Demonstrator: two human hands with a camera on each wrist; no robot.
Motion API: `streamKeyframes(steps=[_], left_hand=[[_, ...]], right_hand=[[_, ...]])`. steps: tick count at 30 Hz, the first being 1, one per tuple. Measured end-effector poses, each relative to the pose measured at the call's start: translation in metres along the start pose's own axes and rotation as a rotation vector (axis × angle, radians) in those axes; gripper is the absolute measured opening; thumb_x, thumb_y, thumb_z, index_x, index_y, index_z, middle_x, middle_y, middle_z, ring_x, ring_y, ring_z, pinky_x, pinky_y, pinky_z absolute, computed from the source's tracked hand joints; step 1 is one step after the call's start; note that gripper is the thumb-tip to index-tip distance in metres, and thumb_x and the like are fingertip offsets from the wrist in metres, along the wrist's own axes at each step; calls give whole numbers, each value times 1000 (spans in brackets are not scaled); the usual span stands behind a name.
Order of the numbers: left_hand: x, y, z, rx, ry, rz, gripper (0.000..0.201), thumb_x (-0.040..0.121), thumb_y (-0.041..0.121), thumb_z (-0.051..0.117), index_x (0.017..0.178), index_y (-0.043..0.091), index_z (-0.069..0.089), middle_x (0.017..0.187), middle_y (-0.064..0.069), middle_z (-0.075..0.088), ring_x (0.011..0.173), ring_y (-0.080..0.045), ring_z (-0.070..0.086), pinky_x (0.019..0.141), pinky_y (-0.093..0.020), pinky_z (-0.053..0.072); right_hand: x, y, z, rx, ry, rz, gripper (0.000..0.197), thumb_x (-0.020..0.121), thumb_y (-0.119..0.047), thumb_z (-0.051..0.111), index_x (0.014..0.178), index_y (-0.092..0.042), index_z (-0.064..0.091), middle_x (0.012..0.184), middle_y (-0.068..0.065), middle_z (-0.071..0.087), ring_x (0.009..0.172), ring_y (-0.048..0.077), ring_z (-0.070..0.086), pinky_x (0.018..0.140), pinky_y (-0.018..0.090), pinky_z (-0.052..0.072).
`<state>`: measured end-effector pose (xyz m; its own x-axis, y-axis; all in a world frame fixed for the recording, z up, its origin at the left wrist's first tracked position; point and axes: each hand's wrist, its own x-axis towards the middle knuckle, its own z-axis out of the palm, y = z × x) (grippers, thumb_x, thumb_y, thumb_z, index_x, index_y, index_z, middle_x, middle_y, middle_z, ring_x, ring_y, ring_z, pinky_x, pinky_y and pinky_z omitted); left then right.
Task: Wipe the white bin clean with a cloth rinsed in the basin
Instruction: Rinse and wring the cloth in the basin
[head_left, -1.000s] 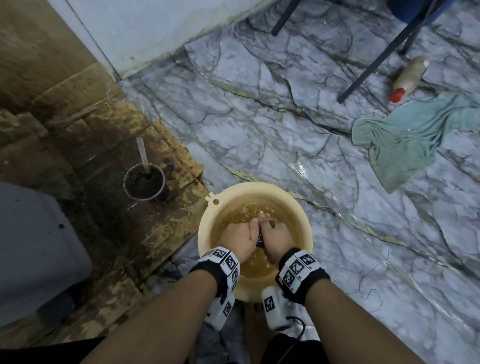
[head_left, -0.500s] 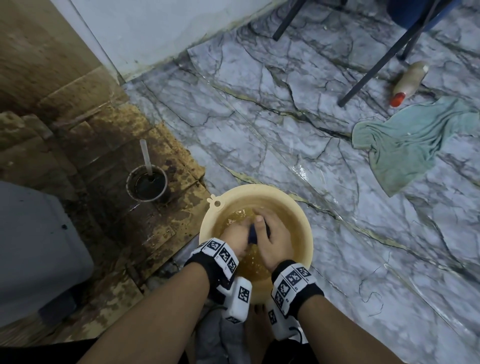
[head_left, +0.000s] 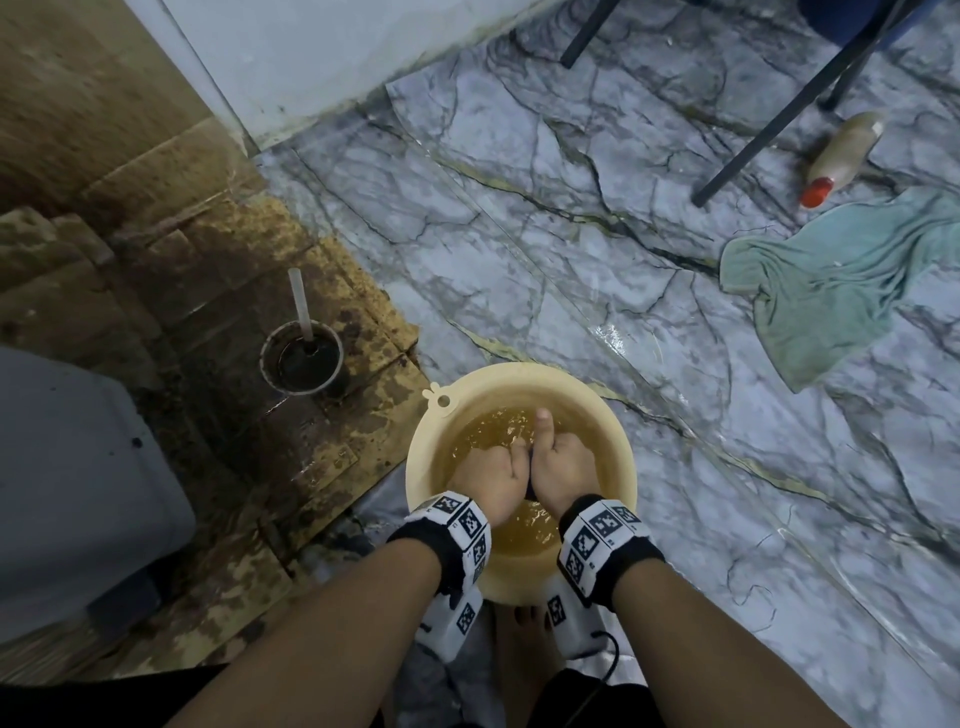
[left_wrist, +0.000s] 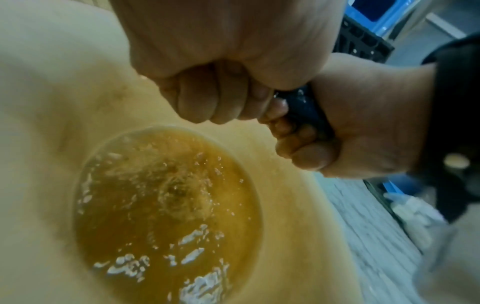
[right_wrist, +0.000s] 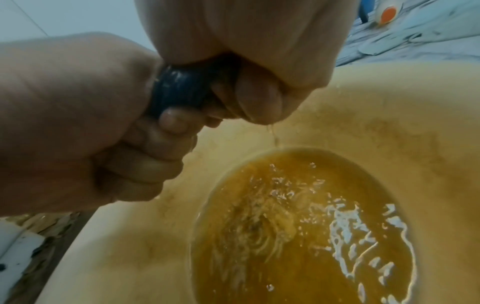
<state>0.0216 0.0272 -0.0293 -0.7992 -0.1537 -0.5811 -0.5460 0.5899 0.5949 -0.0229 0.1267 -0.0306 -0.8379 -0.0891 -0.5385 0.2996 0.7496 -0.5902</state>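
Note:
A beige basin of brown water stands on the marble floor in front of me. Both fists are side by side above the water, gripping a rolled dark blue cloth between them. My left hand has its fingers curled tight round one end. My right hand grips the other end with its thumb pointing away from me. Only a dark sliver of the cloth shows in the head view; it is plainer in the left wrist view. Water drips from my right hand. The white bin stands at the left.
A teal towel lies crumpled at the right, beyond it a bottle with a red cap and dark chair legs. A round floor drain with a white pipe sits in stained tiles left of the basin. My bare foot is under the basin's near edge.
My hands have twisted against each other on the cloth and drawn it in between the fists. The right thumb now sticks out forward. The water is rippling.

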Motion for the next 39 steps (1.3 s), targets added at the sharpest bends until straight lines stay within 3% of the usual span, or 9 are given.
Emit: streamKeyframes(steps=[7, 10, 15, 22, 27, 30, 32, 35, 39], left_hand=[[-4, 3, -2, 105, 35, 122, 66, 104, 35, 20, 82, -1, 71, 82, -22, 69, 79, -36, 63, 67, -32, 41], [-4, 4, -7, 153, 51, 187, 64, 104, 34, 21, 79, 0, 70, 78, -22, 68, 75, -35, 63, 63, -31, 40], [-2, 3, -13, 297, 81, 285, 62, 103, 33, 22, 73, 3, 67, 72, -19, 66, 69, -33, 61, 63, -34, 47], [-3, 8, -17, 421, 51, 309, 59, 101, 39, 18, 67, 14, 60, 71, -13, 65, 66, -30, 58, 62, -32, 44], [-10, -2, -21, -50, -101, 27, 39, 100, 44, 38, 72, 18, 48, 68, -3, 56, 67, -23, 55, 63, -31, 40], [-18, -8, -34, -361, -110, -110, 32, 87, 45, 65, 93, 18, 50, 75, -1, 60, 61, -14, 55, 54, -23, 43], [-21, -8, -43, -507, -100, -155, 40, 77, 44, 76, 97, 21, 51, 87, -6, 64, 63, -15, 56, 53, -25, 44], [-30, 1, -55, -754, -70, -188, 38, 75, 29, 82, 98, 23, 52, 106, -8, 65, 76, -20, 63, 51, -27, 48], [-49, 21, -66, -969, -96, -159, 38, 78, 8, 78, 101, 20, 51, 112, -8, 61, 94, -29, 67, 63, -34, 57]], right_hand=[[15, 16, 7, 74, -76, 175, 75, 93, -65, 21, 79, -6, 66, 74, 10, 70, 72, 27, 67, 79, 43, 56], [16, 11, 2, 115, -100, 212, 71, 96, -61, 23, 80, -7, 67, 76, 11, 70, 71, 26, 66, 76, 39, 55], [11, 1, -5, 137, -192, 355, 67, 99, -58, 21, 81, -6, 59, 53, 3, 53, 42, 18, 46, 43, 22, 33], [3, -3, -12, 351, -249, 491, 70, 94, -66, 23, 60, -12, 49, 43, 3, 42, 36, 15, 34, 45, 20, 27], [-6, 9, -22, 370, -254, 325, 62, 91, -65, 39, 84, -10, 67, 72, 12, 69, 63, 26, 62, 55, 32, 47], [-24, 9, -30, 510, -328, 227, 34, 95, -40, 53, 90, -11, 71, 93, 20, 71, 83, 32, 66, 78, 49, 54], [-35, 4, -38, 545, -381, 175, 19, 97, -19, 53, 102, -12, 69, 106, 19, 68, 89, 30, 65, 75, 42, 55], [-47, -9, -50, 519, -439, 71, 34, 89, 6, 54, 109, -18, 66, 108, 11, 67, 90, 26, 63, 71, 31, 51], [-58, -27, -66, 498, -437, 1, 51, 77, 20, 55, 111, -17, 64, 117, 14, 64, 105, 31, 59, 86, 37, 50]])
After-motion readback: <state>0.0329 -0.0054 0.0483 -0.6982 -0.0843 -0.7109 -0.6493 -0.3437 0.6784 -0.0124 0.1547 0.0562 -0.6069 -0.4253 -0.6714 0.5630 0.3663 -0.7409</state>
